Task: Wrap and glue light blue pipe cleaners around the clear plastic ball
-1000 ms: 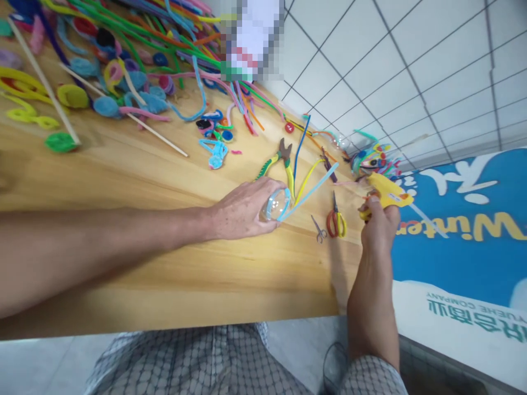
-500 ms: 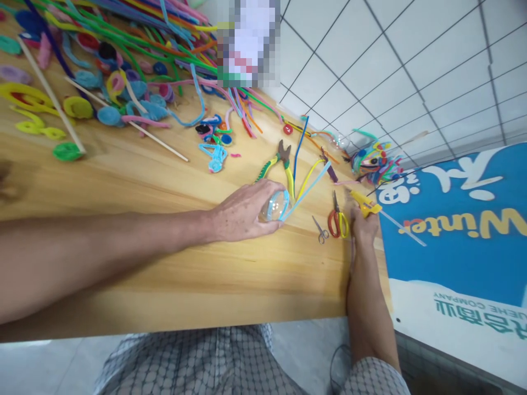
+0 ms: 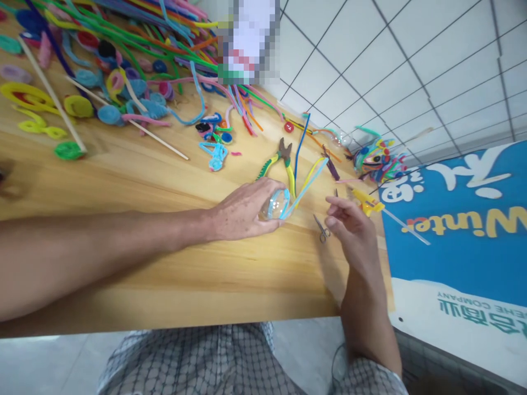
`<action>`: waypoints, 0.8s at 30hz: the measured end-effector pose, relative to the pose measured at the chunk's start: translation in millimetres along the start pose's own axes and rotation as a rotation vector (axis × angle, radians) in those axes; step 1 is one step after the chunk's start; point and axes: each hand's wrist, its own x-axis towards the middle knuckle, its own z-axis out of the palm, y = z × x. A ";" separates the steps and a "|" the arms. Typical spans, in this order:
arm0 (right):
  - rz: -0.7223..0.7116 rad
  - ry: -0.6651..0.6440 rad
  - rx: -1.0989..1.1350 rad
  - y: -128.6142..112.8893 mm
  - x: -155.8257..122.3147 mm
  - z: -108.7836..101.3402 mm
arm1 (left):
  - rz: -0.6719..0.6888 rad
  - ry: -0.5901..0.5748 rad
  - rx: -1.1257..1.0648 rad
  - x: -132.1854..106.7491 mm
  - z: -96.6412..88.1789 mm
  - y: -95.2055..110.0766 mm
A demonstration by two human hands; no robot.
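Note:
My left hand (image 3: 242, 211) is closed around a clear plastic ball (image 3: 275, 205) on the wooden table. A light blue pipe cleaner (image 3: 302, 189) runs over the ball, and its free end sticks out to the upper right. My right hand (image 3: 352, 225) hovers over the table's right side, fingers apart and with nothing in them. Just beyond it lies a yellow glue gun (image 3: 366, 202) with a clear glue stick (image 3: 405, 226) in its back. Small scissors (image 3: 321, 230) rest to its left. Larger scissors are mostly hidden behind this hand.
Pliers with green and yellow handles (image 3: 291, 173) lie behind the ball. Many pipe cleaners (image 3: 123, 41) and coiled pieces (image 3: 78, 106) crowd the far left. Wooden sticks (image 3: 156, 144) lie among them. A decorated bundle (image 3: 373, 158) stands at the far right, beside a blue printed board (image 3: 461, 230).
My right hand has let go of the glue gun and moved left, opening its fingers in front of the larger scissors. My left hand stays on the ball.

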 end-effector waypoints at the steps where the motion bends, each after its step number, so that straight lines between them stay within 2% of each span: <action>1: -0.017 -0.032 0.091 -12.1 4.8 11.9 | 0.004 0.004 0.007 0.0 0.8 -0.7; 4: -0.049 -0.087 0.261 -36.1 19.9 40.2 | 0.013 0.015 0.017 0.3 2.8 -2.7; 8: -0.043 -0.125 0.295 -39.8 34.7 60.7 | 0.003 0.019 0.029 0.9 3.1 -3.1; 14: 0.007 -0.098 0.369 -28.1 39.3 72.3 | 0.002 0.026 0.011 0.7 2.9 -1.9; 24: 0.054 -0.087 0.446 -23.2 41.5 83.7 | -0.003 0.023 0.000 0.4 2.5 -2.4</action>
